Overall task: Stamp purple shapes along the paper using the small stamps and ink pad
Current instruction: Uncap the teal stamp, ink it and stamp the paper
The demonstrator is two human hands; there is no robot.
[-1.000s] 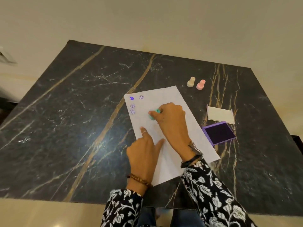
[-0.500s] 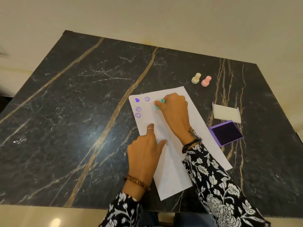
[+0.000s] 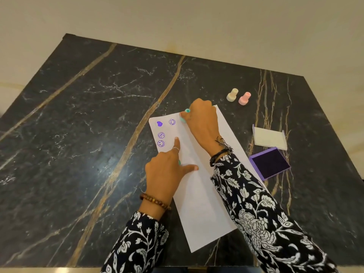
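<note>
A white sheet of paper [image 3: 199,203] lies slanted on the black marble table [image 3: 78,134]. Near its top left corner are a purple heart print [image 3: 159,123] and three purple smiley prints [image 3: 161,139]. My right hand [image 3: 202,123] is shut on a small teal stamp [image 3: 184,115], whose base is pressed on the paper's top edge, just right of the upper smiley. My left hand [image 3: 169,170] lies on the paper, forefinger and thumb spread, holding it flat. The purple ink pad [image 3: 269,163] sits uncovered to the right of the paper.
A cream stamp [image 3: 232,94] and a pink stamp [image 3: 244,98] stand upright beyond the paper's top right corner. The ink pad's white lid [image 3: 269,137] lies just behind the pad. The table's near edge runs under my sleeves.
My right hand carried the teal stamp from the paper's middle up to its top edge, beside the upper smiley. My left forefinger slid further up the sheet.
</note>
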